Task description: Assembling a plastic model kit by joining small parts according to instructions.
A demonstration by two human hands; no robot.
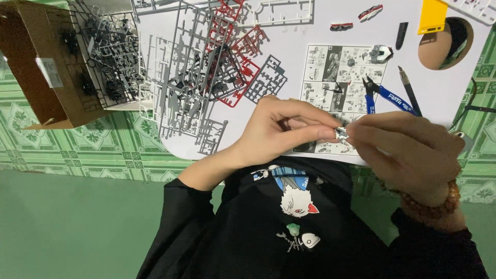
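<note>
Bench [310,46]: white top, carries all loose items.
Cardboard box [36,67]: far left, open, dark runners inside.
Parts runners [206,77]: grey and red frames, left of the instruction sheet [341,77].
Left hand [281,132]: fingers [323,133] closed on the small grey part.
Right hand [413,150]: fingers [356,135] pinch the same part from the opposite side.
Blue-handled nippers [385,95]: on the bench, just beyond the right hand.
Small grey part [341,134]: between both sets of fingertips, over the sheet's near edge.
</note>
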